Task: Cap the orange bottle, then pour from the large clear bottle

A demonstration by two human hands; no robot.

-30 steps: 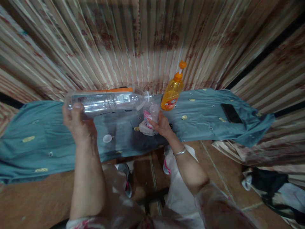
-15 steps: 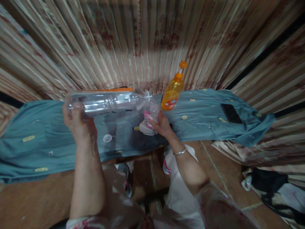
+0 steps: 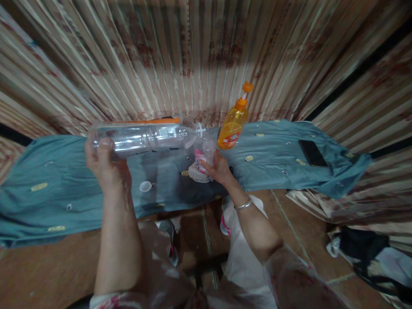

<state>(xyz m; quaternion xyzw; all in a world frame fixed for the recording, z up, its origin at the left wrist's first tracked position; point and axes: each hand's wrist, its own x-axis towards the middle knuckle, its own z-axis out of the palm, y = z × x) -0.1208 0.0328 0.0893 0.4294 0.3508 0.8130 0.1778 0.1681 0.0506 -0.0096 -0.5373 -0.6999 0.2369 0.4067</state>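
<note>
Clear plastic, the large bottle (image 3: 144, 136) is held level left of the amber pump bottle (image 3: 232, 128), mouth toward it; from here I see the left hand (image 3: 109, 165) around its base, the right hand (image 3: 219, 168) nearer that mouth, clasping a small bottle (image 3: 204, 155).
</note>
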